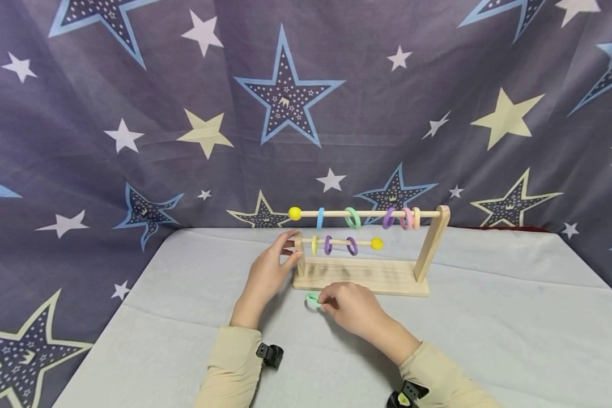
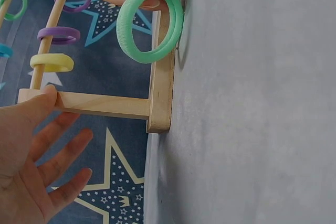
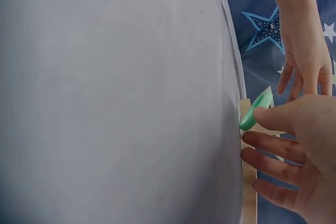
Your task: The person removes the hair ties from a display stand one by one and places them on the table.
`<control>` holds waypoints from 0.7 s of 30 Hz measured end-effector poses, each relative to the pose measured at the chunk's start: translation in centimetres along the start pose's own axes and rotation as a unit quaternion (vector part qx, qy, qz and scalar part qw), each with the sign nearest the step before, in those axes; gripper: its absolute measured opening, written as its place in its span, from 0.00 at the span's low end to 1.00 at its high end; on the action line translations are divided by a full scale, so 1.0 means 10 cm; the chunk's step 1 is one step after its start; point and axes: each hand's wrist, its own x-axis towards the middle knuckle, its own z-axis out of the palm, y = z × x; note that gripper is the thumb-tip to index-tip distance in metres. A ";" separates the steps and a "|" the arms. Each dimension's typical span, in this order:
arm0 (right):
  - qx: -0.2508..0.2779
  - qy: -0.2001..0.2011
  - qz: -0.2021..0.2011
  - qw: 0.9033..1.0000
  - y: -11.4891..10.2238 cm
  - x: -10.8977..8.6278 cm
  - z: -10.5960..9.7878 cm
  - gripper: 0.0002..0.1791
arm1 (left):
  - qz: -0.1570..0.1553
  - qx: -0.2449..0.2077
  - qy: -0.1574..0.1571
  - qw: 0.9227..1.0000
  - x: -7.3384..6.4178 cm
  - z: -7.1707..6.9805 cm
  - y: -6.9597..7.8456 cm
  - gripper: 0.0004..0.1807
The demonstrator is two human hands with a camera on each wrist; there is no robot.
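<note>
A mint-green ring (image 2: 125, 24) is pinched by the thumb and fingers of my right hand (image 1: 354, 309), just in front of the wooden rack's base (image 1: 362, 276). In the right wrist view that ring (image 3: 257, 109) appears nearly edge-on. My left hand (image 1: 269, 271) holds the top of the rack's short post (image 2: 105, 104) between thumb and fingers; its other fingers spread loosely, and the index finger is mostly hidden. From this post runs the lower rod, carrying a yellow ring (image 1: 314, 245) and two purple rings (image 1: 328, 245), with a yellow ball (image 1: 377, 243) at its tip.
The upper rod extends from the tall right post (image 1: 432, 243) to a yellow ball (image 1: 294, 213). On it hang blue (image 1: 320, 219), green (image 1: 353, 218), purple, pink and peach rings. A pale cloth (image 1: 489, 328) covers the table; a star-patterned curtain (image 1: 306, 164) hangs behind.
</note>
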 end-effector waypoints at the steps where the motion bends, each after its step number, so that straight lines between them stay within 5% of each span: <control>1: 0.000 -0.001 0.000 1.000 0.00 0.00 0.00 0.03 | 0.000 0.001 0.000 1.000 0.00 0.00 0.00 0.24; 21: 0.025 -0.006 0.020 0.999 -0.02 -0.02 -0.02 0.05 | -0.006 0.001 -0.003 1.000 0.00 0.01 0.00 0.25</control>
